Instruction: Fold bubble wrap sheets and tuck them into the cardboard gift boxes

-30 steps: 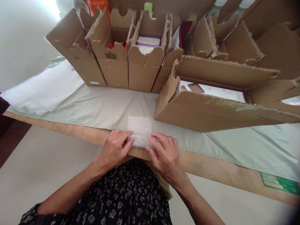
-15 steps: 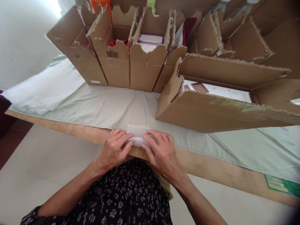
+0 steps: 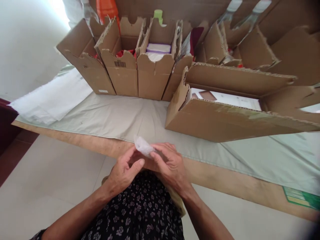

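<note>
A small rolled piece of whitish, see-through bubble wrap [image 3: 144, 146] is tilted above the table's front edge. My right hand [image 3: 171, 163] pinches its right end between thumb and fingers. My left hand [image 3: 127, 170] is at the left end, thumb held apart from the fingers. The left fingertips reach behind the wrap, and whether they touch it is hidden. Anything inside the wrap cannot be made out.
Beyond the hands lies a pale green cloth [image 3: 120, 116] on the table. Cut cardboard boxes [image 3: 155, 78] line the back. A long cardboard box [image 3: 225, 120] stands at right, holding a white box [image 3: 232, 100]. White sheets [image 3: 52, 96] lie at left.
The bubble wrap has been lifted off the table edge and tilted, left end up. My left thumb has come away from it, while my right hand keeps hold. The view has shifted slightly.
</note>
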A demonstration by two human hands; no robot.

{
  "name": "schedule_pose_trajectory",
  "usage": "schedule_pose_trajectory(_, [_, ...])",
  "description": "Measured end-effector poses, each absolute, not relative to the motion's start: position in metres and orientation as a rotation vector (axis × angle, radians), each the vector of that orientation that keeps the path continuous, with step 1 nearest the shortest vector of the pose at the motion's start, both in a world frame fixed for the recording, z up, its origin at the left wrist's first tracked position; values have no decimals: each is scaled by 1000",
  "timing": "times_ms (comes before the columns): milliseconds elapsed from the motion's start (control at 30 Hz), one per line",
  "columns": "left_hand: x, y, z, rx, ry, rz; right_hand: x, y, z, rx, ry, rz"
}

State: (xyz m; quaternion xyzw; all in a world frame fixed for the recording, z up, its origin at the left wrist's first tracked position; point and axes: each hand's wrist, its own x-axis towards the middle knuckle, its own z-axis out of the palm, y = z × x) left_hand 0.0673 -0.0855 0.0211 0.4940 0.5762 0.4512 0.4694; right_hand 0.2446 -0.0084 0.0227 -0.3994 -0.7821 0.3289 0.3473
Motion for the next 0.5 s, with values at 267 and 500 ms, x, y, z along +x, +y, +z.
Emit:
schedule_pose_trajectory(267, [82, -73, 19, 1017, 1172, 1083, 289, -17, 37, -1034, -2037, 921])
schedule_pose_trajectory(500, [90, -60, 34, 979, 866, 750, 323, -1, 77, -781, -2195, 1274])
